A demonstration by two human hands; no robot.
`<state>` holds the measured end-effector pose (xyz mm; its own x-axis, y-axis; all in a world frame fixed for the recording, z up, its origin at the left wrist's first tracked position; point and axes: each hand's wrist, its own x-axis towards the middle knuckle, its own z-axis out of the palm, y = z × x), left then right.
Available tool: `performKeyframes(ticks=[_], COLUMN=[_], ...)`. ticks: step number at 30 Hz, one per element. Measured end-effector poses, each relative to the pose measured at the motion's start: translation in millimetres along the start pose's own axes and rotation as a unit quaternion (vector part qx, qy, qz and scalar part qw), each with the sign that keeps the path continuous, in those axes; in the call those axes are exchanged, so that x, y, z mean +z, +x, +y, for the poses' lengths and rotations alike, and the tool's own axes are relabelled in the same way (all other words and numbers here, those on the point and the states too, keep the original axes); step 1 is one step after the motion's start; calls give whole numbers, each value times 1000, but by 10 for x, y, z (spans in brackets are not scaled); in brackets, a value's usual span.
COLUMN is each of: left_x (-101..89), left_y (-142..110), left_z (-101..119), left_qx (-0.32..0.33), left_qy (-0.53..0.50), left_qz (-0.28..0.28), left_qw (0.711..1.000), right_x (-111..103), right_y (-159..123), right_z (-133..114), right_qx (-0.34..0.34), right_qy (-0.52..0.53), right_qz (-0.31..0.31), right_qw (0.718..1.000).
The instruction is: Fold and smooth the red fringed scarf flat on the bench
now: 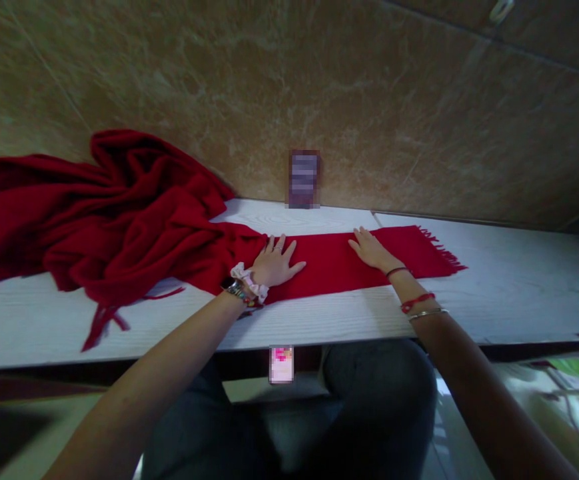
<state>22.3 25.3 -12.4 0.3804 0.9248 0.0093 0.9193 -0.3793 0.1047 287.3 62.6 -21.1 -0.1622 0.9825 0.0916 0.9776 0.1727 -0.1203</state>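
Note:
A red fringed scarf (324, 263) lies across the white surface, its right part spread flat in a narrow strip and its left part heaped in loose folds. My left hand (275, 263) presses on the scarf where the folds meet the flat strip, fingers spread. On the flat strip further right, my right hand (370, 250) rests palm down with its fingers stretched out, short of the fringed end. Neither hand grips the cloth. A watch and a pale scrunchie circle my left wrist; bracelets are on my right.
The scarf lies on a white wood-grain tabletop (509, 267) against a brown marbled tile wall (249, 87). A dark blurred rectangular object (304, 179) stands by the wall. A small pinkish blurred item (281, 365) shows below the table's front edge, near my legs.

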Motion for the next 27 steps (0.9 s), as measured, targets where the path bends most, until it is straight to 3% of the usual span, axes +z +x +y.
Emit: performKeyframes(ticks=[4,7,12,15,17,20,27], left_x=[32,34,-159,-261,-248,-153,-98], left_y=[-19,-30,90,216,270,288,250], left_z=[1,9,-127,-324,-456,-577,-547], left_qx=[5,10,72,13,-31,-47,-67], left_qy=[9,14,46,58,57,48,41], left_qz=[10,24,122,179,177,149,150], left_qw=[1000,1000,989,982,982,987,985], right_x=[38,24,-46,-33,3,73,189], right_y=[-65,26,506,796,948,1117,1224], right_z=[-415,-585,-569,-606,-669,-764,-836], right_qx=[-175,-232,-151,-119,-102,-75,-37], right_qy=[29,20,-9,-23,-22,-15,-19], right_qz=[5,0,65,108,136,163,175], right_qw=[984,973,986,987,985,984,984])
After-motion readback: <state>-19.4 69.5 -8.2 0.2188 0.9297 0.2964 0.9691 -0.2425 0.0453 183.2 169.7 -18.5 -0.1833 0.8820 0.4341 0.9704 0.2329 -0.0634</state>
